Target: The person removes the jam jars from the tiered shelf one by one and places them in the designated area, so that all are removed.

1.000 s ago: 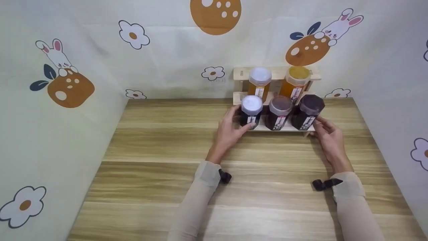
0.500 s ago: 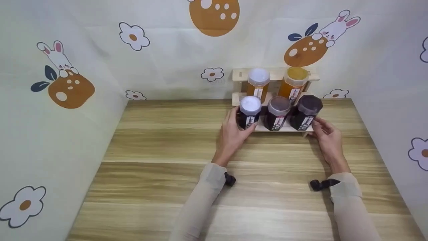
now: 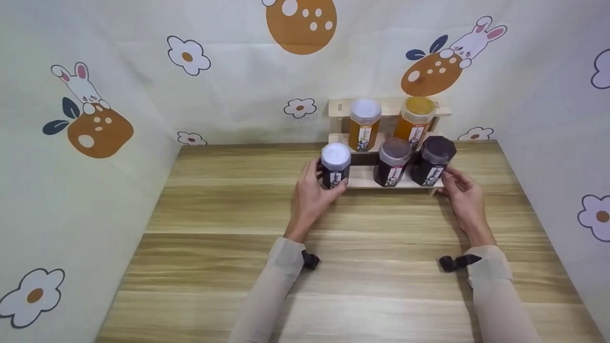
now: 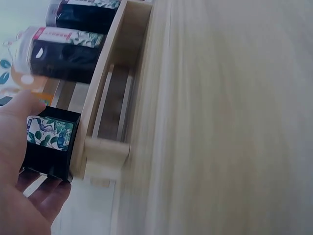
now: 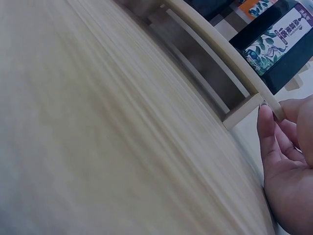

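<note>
The left hand [image 3: 312, 193] is wrapped round a white-lidded dark jar [image 3: 335, 164], at the lower left corner of the wooden rack [image 3: 364, 177]; whether its base touches the shelf, I cannot tell. The right hand [image 3: 469, 197] pinches the rack's lower right corner between thumb and fingers – apparently to steady it. Along the lower shelf, past a bare left stretch, stand the middle dark jar [image 3: 393, 164] and, by the right edge, the purple-labelled jar [image 3: 432, 162]. Above sit two amber jars [image 3: 365, 126]. The rack stands near the table's [image 3: 214, 200] back edge. Four jars look settled – only the held one seems left to settle.
</note>
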`<state>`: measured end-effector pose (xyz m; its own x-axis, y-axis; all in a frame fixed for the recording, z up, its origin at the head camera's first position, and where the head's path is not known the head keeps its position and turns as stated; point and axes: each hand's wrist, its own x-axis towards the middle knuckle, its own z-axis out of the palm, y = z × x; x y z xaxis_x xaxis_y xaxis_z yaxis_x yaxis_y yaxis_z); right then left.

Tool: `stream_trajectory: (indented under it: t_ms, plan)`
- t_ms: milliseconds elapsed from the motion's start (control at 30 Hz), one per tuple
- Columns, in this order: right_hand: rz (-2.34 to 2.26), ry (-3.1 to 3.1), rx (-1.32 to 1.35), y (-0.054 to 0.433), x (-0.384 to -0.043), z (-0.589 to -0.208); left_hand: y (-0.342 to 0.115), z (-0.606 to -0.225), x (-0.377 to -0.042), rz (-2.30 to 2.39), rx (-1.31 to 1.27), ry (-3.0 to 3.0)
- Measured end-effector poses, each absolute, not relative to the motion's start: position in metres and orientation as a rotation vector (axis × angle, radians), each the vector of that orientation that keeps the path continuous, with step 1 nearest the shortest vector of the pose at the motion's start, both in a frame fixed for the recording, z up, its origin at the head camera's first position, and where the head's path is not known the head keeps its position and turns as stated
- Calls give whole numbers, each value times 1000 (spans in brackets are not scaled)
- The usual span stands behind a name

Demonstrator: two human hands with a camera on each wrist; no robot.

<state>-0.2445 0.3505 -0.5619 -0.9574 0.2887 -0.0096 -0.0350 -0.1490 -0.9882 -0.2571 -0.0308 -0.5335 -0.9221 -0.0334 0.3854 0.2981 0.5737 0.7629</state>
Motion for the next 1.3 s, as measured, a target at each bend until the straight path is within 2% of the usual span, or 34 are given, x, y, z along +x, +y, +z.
stream_trajectory:
  t_ms: [300, 600, 1033, 1300]
  plan:
    - [2204, -1899, -319, 345, -240, -553, -67, -536, -261, -1392, -62, -2401]
    - [2183, -1884, -298, 346, -237, -554, -81, -552, -272, -1345, -26, -2482]
    - [2199, -1926, -299, 343, -236, -546, -81, -542, -316, -1369, -1, -2630]
    - [2189, -1912, -306, 350, -244, -563, -79, -540, -337, -1437, 56, -2645]
